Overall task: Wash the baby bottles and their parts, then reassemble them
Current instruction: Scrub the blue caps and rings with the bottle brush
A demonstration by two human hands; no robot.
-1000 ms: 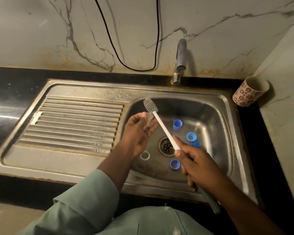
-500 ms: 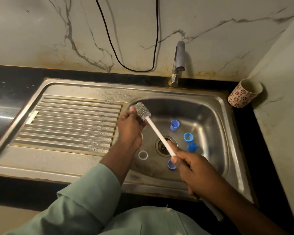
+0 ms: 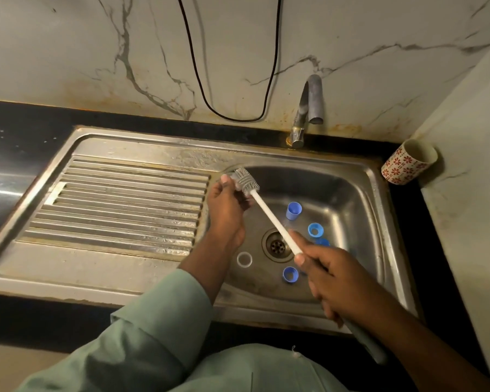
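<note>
Scrubbing should go best with short twists of the brush [image 3: 248, 183], its handle clamped in the right hand [image 3: 334, 275] while the left hand [image 3: 227, 210] curls round something hidden against the bristles. Blue caps [image 3: 293, 210] and a clear ring [image 3: 244, 259] lie in the sink [image 3: 351, 188] around the drain [image 3: 277, 245].

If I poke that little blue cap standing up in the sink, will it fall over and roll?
Probably. The small blue plastic cap stands upright on the sloping wall of the steel sink basin, so a nudge would likely tip it. Being round, it may roll towards the drain. It looks thin and light, and the basin may be wet, so it could slide too.
</note>
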